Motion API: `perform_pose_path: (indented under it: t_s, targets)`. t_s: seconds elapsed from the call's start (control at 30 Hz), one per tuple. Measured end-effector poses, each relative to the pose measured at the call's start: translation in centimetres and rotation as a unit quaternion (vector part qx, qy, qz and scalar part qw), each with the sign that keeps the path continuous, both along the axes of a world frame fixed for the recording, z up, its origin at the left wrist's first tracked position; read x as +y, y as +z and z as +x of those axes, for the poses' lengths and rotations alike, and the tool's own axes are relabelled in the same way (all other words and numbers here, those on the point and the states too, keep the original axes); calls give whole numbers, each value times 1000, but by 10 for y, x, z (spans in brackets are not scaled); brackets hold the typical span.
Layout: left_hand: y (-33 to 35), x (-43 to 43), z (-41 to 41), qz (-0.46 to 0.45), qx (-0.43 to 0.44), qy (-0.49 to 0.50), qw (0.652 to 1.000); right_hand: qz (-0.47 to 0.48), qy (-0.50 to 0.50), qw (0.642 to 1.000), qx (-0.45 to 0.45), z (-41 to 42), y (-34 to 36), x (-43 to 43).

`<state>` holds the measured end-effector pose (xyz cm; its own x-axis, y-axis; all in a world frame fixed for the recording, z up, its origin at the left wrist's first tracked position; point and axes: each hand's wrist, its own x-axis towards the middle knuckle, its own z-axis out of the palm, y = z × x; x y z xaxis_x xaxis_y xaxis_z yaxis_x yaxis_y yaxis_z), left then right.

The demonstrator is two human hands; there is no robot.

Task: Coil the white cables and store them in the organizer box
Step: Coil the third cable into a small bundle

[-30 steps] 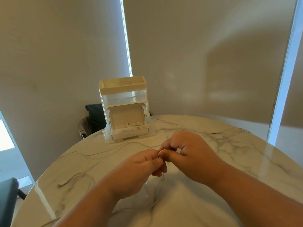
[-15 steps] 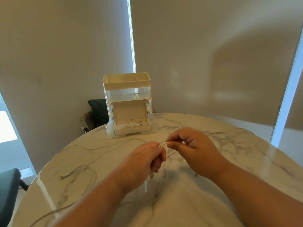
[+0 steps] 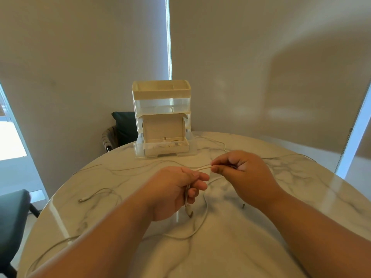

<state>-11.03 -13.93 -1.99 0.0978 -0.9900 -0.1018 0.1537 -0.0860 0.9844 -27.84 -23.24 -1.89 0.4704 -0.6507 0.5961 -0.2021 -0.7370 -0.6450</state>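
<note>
The left hand point(image 3: 176, 189) gripped the white cable point(image 3: 201, 168) in curled fingers, its plug point(image 3: 189, 212) hanging below them. The right hand point(image 3: 243, 173) pinched a doubled strand just beyond those fingers. Coiling would likely go best with even loops under light tension. The organizer box point(image 3: 162, 119) stood well past both hands on the tabletop point(image 3: 281, 247).

One left hand point(image 3: 174, 191), one right hand point(image 3: 243, 173), one organizer box point(image 3: 160, 93), white cables point(image 3: 201, 168) (at least two)

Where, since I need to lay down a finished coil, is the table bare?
Bare marble lies right of the right hand, out to the table rim, and at the near edge between the forearms. Crowded: white cables loop left of the left hand and run before the organizer box; the held cable sags between both hands.
</note>
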Motion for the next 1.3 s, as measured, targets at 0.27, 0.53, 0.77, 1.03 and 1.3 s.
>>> perform_pose_path:
  t_s: [0.27,0.53,0.77,1.03,1.3]
  targets:
    - [-1,3,-4,-30,-39,-20,999,38,2,999,1,0,-4,-5]
    - [1,1,-2,-58,-54,25,997,50,11,999,0,7,-8,-1]
    - [5,3,3,-93,19,63,993,119,8,992,-30,10,-14,-7]
    - [12,3,13,-152,185,106,965,44,63,997,-12,14,-16,16]
    - [8,-1,26,-104,157,170,967,56,163,917,359,27,-16,45]
